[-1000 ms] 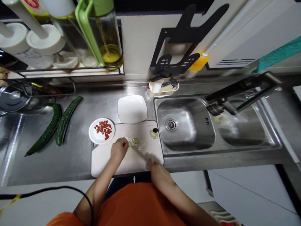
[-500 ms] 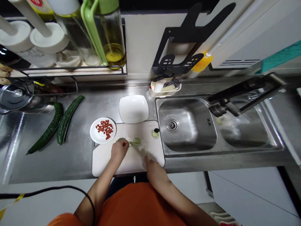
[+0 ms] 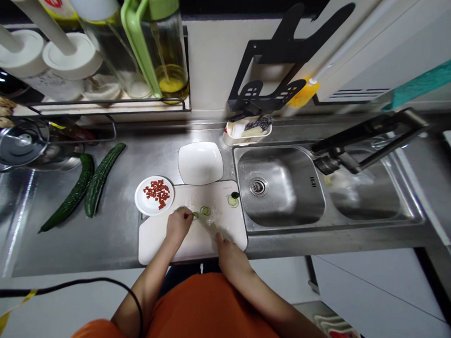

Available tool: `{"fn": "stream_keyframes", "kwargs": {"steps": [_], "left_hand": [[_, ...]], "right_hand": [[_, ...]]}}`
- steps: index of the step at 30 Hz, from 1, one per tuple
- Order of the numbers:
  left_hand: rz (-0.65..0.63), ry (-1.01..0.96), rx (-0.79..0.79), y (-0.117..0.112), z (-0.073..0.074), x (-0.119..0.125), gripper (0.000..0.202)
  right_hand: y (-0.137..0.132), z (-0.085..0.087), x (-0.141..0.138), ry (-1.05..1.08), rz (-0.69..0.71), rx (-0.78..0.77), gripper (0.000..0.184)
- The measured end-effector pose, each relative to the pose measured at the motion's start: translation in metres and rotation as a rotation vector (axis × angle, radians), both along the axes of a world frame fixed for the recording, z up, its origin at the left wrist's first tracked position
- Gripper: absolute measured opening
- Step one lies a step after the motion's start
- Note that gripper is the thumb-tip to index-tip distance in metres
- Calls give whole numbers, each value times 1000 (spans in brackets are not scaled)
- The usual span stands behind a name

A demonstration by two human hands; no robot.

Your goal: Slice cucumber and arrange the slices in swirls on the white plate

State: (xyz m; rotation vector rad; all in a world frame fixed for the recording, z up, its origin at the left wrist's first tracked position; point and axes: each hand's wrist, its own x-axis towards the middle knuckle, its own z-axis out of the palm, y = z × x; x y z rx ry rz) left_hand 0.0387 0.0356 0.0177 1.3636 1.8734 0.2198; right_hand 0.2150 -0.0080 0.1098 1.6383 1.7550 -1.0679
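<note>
My left hand (image 3: 178,224) is closed, fingers bent, over a piece of cucumber on the white cutting board (image 3: 154,243); most of the piece is hidden. A thin cucumber slice (image 3: 195,216) shows right by its fingertips. My right hand (image 3: 230,255) is wrapped round the handle of a knife (image 3: 208,228), whose pale blade slants across the board toward the left hand. Just beyond the blade, cucumber slices (image 3: 205,210) lie flat and overlapping. More cut pieces (image 3: 232,201), one with a dark green end, rest near the board's right edge.
A plate (image 3: 150,198) of diced red bits overlaps the board's left corner. Behind the board is a white square plate (image 3: 200,163). Two whole cucumbers (image 3: 101,179) lie left on the steel counter. At right is a double sink (image 3: 280,185) with a dark faucet (image 3: 359,139).
The knife and my right hand have shifted very slightly to the left. My left hand keeps its place on the cucumber, and the slices lie as before.
</note>
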Motion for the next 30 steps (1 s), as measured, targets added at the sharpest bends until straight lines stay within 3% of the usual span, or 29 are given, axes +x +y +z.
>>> {"fn": "stream_keyframes", "kwargs": {"steps": [14,24,30], "left_hand": [[4,-26,27,-2,-5,-2,13],[-7,-15,76,-4,0,1,15],[68,1,122,-9,7,-11,22]], "right_hand": [[-1,4,-8,-23,-26,-28,45],[-12,2,5,-36,-41,-79,48],[-13,0,9,-35,-38,-89,48]]}}
